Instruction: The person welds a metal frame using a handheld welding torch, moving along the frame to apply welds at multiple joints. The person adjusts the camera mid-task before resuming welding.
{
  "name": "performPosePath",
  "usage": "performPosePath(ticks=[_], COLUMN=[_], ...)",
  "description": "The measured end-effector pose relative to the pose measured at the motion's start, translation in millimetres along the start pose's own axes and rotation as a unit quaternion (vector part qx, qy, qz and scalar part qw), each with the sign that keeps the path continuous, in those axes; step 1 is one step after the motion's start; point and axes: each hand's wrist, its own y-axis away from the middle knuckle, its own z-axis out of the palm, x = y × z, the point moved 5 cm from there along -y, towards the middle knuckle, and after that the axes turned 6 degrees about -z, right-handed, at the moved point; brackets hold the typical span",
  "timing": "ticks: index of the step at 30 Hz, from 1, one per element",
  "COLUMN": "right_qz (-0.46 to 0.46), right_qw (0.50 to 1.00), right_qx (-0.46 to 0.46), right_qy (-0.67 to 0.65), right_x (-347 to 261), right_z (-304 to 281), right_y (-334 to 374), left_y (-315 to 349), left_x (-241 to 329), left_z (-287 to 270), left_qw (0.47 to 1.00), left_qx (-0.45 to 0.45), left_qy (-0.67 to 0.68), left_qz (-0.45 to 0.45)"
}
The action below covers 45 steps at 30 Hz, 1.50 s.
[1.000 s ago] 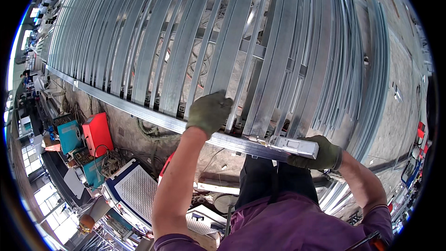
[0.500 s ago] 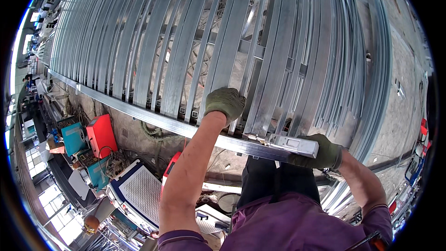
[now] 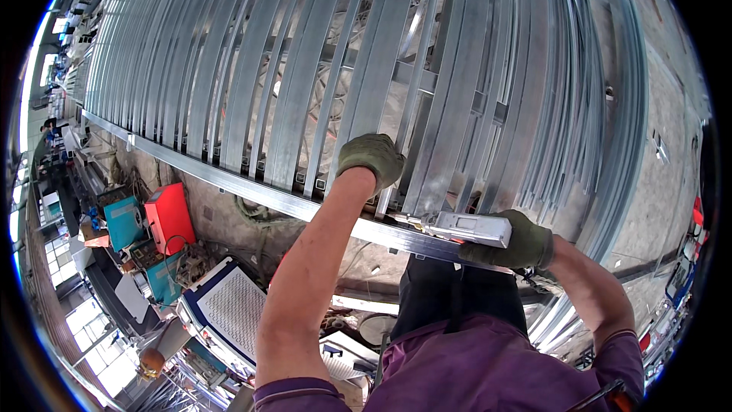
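Observation:
My left hand [image 3: 371, 160], in a dark green knit glove, is curled closed over a narrow metal tube [image 3: 415, 80], beside a wide flat bar [image 3: 374, 69]. Its fingertips are hidden. My right hand [image 3: 520, 240], in a matching glove, is wrapped round a silver-grey handheld tool [image 3: 471, 229] with a blocky body and a slim nose. The nose points left, close to the tube's near end at the front rail [image 3: 252, 198]. The exact contact cannot be made out.
Many parallel metal bars [image 3: 183, 53] span the frame beyond the rail. Loose thin strips [image 3: 576, 84] lie to the right. On the left stand a red box [image 3: 169, 217], a teal machine [image 3: 123, 221] and a white perforated panel [image 3: 229, 313]. Cables [image 3: 255, 210] trail on the floor.
My right hand and the tool have moved a little left and up, bringing the nose nearer the tube. My left hand has shifted slightly up, still closed.

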Motion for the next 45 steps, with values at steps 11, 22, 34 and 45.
performPosePath(ticks=[11,22,34,45], right_qz=[0.094,0.000,0.018,0.022], right_qw=[0.995,0.999,0.997,0.996], right_qx=[-0.030,-0.004,0.006,0.008], right_qy=[-0.024,0.046,0.069,0.091], right_x=[1,15,1,-1], right_z=[-8,1,-1,0], right_y=[13,18,18,19], left_y=[-4,-4,0,8], left_x=[-4,-3,-1,2], left_z=[5,5,2,-6], left_qw=[0.999,0.999,0.999,1.000], left_qx=[0.042,0.046,0.053,0.019], left_qy=[-0.007,0.011,0.003,0.010], left_qz=[0.016,0.008,0.004,-0.003])
